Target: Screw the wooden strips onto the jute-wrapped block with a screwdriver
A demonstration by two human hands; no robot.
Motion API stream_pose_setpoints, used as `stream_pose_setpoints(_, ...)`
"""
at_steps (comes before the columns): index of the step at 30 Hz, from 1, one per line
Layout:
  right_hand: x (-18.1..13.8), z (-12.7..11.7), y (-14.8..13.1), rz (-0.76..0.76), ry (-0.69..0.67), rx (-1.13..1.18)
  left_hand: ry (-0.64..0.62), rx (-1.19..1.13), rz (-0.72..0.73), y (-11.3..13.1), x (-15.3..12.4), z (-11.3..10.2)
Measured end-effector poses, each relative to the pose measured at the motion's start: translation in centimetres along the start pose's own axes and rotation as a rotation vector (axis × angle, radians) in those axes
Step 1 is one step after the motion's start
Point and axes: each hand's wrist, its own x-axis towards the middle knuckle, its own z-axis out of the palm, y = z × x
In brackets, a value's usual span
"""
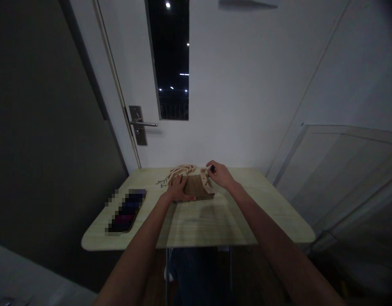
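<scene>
A dark wooden board point(196, 187) lies on the far middle of a pale table point(199, 221). My left hand point(179, 188) rests flat on the board's left part, fingers spread. A curved light wooden piece point(206, 182) lies along the board's right edge. My right hand point(219, 173) is closed on a small dark-tipped tool point(212, 168) held at the top end of that curved piece. More curved wooden pieces point(183, 169) lie just behind the board.
Several small dark screws point(162, 182) lie left of the board. A blurred dark flat thing point(127, 211) sits near the table's left edge. Behind the table stands a white door with a metal handle point(141, 124).
</scene>
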Motion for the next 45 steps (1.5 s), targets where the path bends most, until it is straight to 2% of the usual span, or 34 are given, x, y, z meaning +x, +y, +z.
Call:
stream_pose_setpoints(14, -0.2, -0.7, -1.1, 0.023, -0.068, -0.119, 0.075, -0.018, 0.025, -0.6, 0.3, 0.6)
stream_pose_setpoints(23, 0.1, 0.3, -1.3, -0.068, -0.074, 0.018, 0.084, -0.012, 0.009, -0.3, 0.1, 0.5)
stream_pose_setpoints(31, 0.1, 0.9, -0.5, 0.017, 0.014, 0.088, 0.046, -0.001, -0.005, 0.0, -0.1, 0.2)
stream_pose_setpoints(38, 0.4, 1.0, -1.0, 0.058, 0.043, -0.092, 0.066, -0.023, 0.016, -0.1, -0.1, 0.2)
stream_pose_setpoints(45, 0.3, 0.5, -2.0, 0.090, -0.019, -0.091, 0.095, -0.028, 0.027, -0.5, 0.2, 0.7)
